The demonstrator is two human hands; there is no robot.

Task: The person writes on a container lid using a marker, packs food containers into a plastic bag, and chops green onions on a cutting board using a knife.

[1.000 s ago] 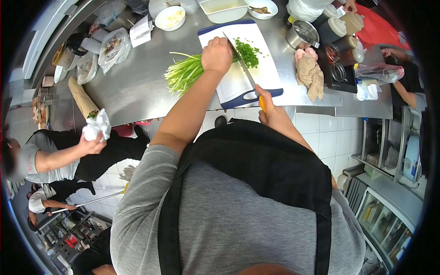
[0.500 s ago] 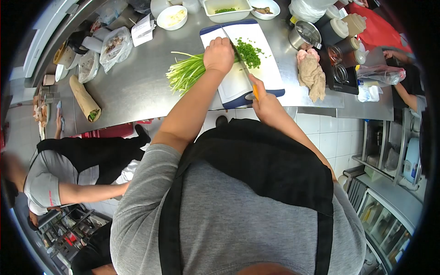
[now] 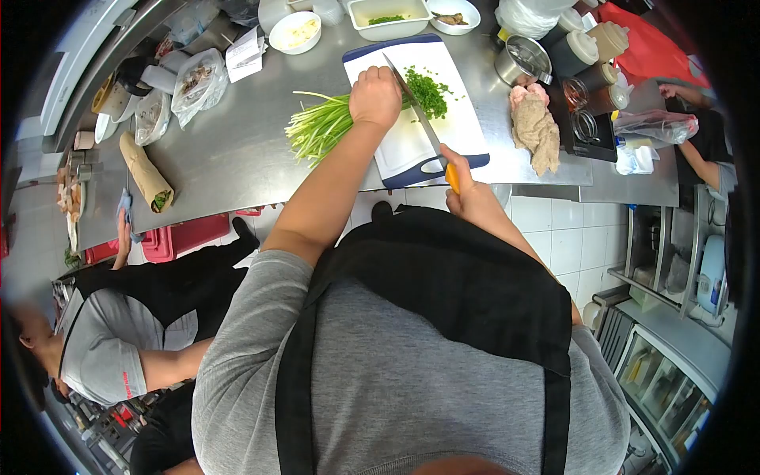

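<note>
My left hand (image 3: 375, 96) is closed over the cut end of a bunch of green onions (image 3: 321, 127), whose long stalks fan out to the left past the board. In my right hand (image 3: 469, 192) is a knife (image 3: 419, 115) with an orange handle, its blade slanting up and left just beside my left fingers. Both are over a white cutting board (image 3: 459, 127) with dark blue ends. Chopped green onions (image 3: 427, 91) lie in a loose pile to the right of the blade.
Behind the board stand a white tub (image 3: 388, 29) with chopped greens and two white bowls. A metal pot (image 3: 524, 61), a crumpled beige cloth (image 3: 536, 131) and squeeze bottles (image 3: 574, 54) are on the right. A wrapped brown roll (image 3: 146, 172) lies left; a co-worker (image 3: 119, 340) stands nearby.
My right hand has drawn the knife back toward me and slightly right. My left hand stays on the green onions. The co-worker on the left has shifted, one hand holding a blue cloth at the table edge.
</note>
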